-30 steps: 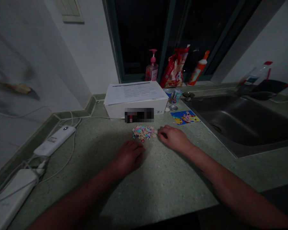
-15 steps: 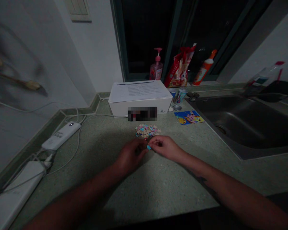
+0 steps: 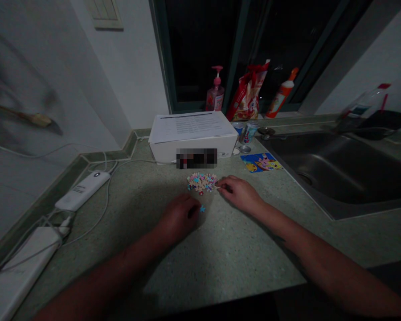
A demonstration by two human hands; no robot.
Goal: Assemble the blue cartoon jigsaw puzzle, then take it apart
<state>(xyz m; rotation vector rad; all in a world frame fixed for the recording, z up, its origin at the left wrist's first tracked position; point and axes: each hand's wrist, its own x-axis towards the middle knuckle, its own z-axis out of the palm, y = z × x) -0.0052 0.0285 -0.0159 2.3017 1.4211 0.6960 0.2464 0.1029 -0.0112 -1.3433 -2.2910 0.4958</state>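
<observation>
A small heap of colourful jigsaw pieces lies on the green speckled counter. My right hand rests at the heap's right edge, fingers curled in a pinch at the pieces there; what they grip is too small to make out. My left hand lies on the counter just below the heap with its fingers curled. A single blue piece sits on the counter at its fingertips, apart from the heap.
A white box topped with a printed sheet stands behind the heap. A colourful picture card lies right of it, beside a steel sink. White power strips and cables run along the left. Bottles and a red bag line the sill.
My hands, which met over a blue piece half a second ago, have parted. The blue piece now lies on the counter, and my right hand has gone back to the heap.
</observation>
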